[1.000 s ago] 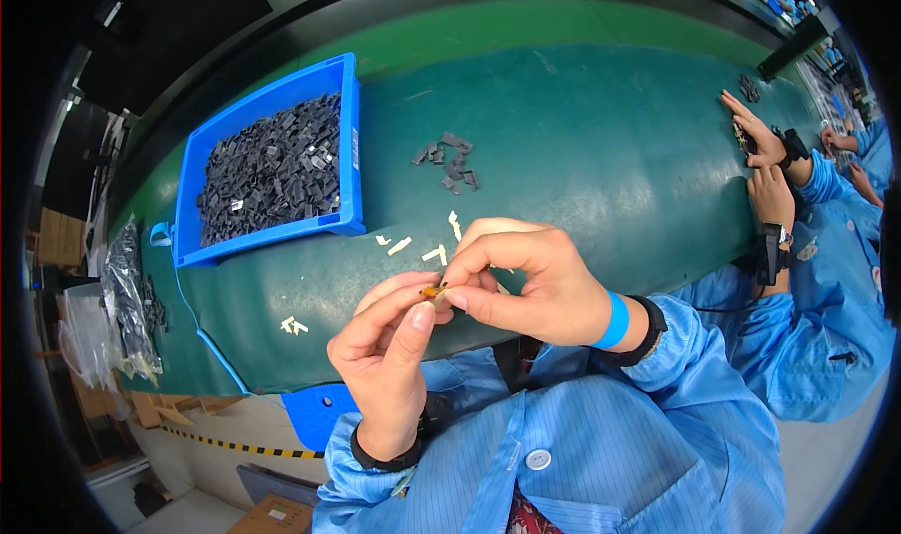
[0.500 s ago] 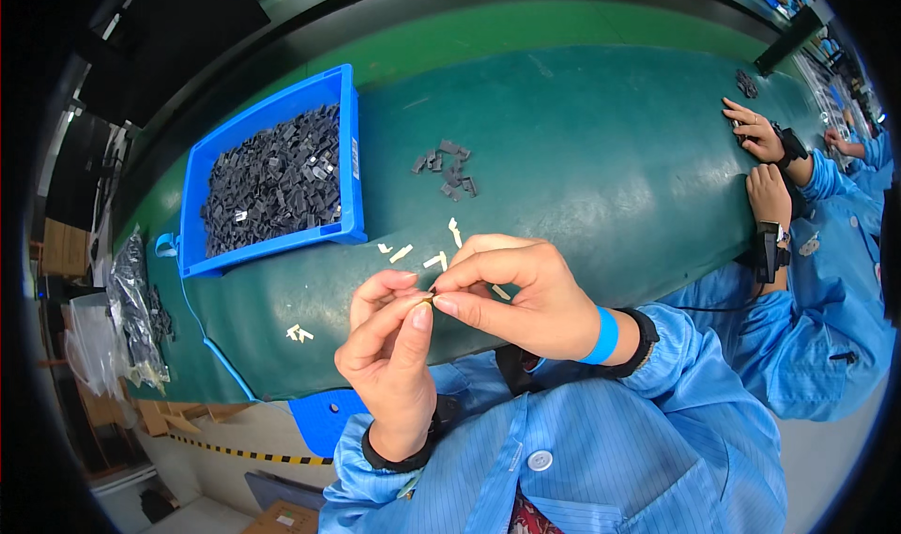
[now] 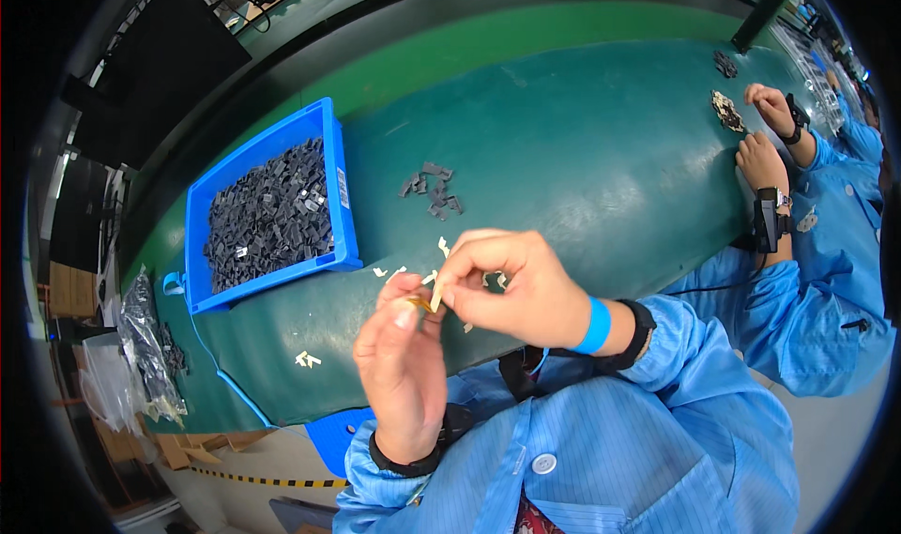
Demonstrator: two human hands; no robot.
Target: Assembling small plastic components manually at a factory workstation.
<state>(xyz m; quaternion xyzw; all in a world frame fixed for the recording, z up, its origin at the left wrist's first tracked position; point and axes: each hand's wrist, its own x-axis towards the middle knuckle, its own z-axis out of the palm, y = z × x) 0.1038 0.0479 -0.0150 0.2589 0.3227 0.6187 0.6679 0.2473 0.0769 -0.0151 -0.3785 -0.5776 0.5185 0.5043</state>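
Observation:
My left hand (image 3: 404, 370) is closed in a pinch, palm up, on a small shiny gold-coloured piece (image 3: 419, 303). Just to its right, the thumb and forefinger of my right hand (image 3: 507, 285) pinch a small cream strip (image 3: 437, 293). The strip and the gold-coloured piece meet or nearly meet; whether they are joined I cannot tell. Around my fingers, cream scraps (image 3: 443, 245) lie on the green table mat (image 3: 563, 159), some partly hidden by my right hand. Beyond them is a loose group of small black plastic parts (image 3: 437, 196).
A blue bin (image 3: 336, 191) full of small black parts stands at the left. More cream scraps (image 3: 307, 358) lie nearer me. A clear plastic bag (image 3: 145, 356) and a blue cord (image 3: 225, 374) are at the left edge. A co-worker's hands (image 3: 765, 163) rest at the right, near a cream-and-dark pile (image 3: 726, 112).
My fingertips have drawn slightly apart; the cream strip and gold-coloured piece now show between them. The view has shifted a little. At the right, a co-worker's hand has lifted, uncovering the pile.

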